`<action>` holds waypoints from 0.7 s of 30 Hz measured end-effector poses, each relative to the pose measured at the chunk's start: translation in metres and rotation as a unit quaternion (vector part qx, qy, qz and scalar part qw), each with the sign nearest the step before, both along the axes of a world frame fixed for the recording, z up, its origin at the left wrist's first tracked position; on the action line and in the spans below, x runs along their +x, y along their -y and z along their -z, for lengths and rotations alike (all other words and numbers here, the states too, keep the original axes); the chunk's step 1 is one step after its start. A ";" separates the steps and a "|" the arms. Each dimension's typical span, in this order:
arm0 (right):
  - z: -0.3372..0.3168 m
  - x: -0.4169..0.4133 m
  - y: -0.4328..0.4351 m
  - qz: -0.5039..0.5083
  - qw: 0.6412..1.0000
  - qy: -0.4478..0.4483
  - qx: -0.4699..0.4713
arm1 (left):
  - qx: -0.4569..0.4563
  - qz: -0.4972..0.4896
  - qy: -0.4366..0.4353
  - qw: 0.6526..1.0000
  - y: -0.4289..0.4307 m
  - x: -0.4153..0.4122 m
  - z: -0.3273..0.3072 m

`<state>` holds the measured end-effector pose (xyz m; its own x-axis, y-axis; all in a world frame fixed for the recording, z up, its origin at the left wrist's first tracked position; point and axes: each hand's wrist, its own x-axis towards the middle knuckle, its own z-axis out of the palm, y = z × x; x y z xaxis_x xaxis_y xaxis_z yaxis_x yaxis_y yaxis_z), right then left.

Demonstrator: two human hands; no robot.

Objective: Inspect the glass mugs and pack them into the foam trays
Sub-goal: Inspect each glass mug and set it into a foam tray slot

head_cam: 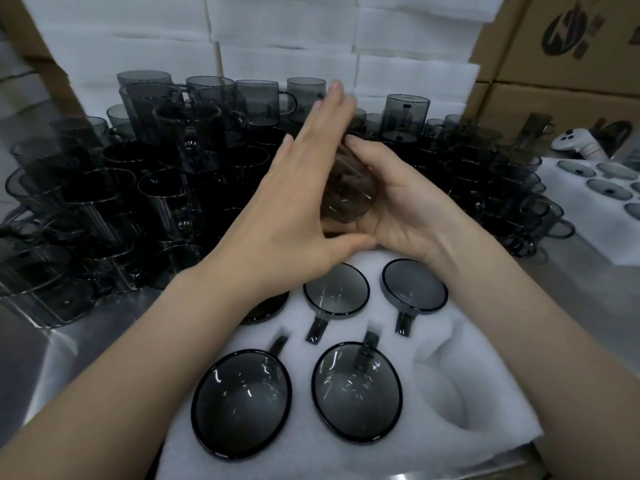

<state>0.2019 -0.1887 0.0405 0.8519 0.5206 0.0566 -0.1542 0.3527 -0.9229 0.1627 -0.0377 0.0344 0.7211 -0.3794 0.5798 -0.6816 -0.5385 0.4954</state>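
Observation:
A smoky grey glass mug [348, 195] lies on its side between my hands, above the far edge of the white foam tray [485, 341]. My right hand [398, 202] cups it from the right with curled fingers. My left hand [294, 188] lies flat against its left side, fingers straight and blurred. Several mugs [356, 393] sit in the tray's holes, handles in the slots. One hole [446, 386] at the near right holds nothing.
A dense crowd of loose grey mugs [166, 188] fills the steel table behind and left of the tray. Stacked white foam sheets [284, 36] rise at the back. Cardboard boxes [568, 46] stand at the right, above a second packed foam tray [588, 216].

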 end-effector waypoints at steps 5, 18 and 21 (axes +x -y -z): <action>-0.003 0.000 -0.001 0.027 1.000 0.004 0.014 | -0.038 -0.010 -0.003 0.999 -0.001 0.001 0.001; 0.004 0.008 0.002 0.127 0.992 0.020 -0.010 | 0.044 0.067 0.020 0.997 -0.002 0.005 0.000; 0.004 0.006 0.002 0.154 0.987 0.056 0.004 | 0.004 0.055 -0.026 0.998 -0.002 0.005 0.001</action>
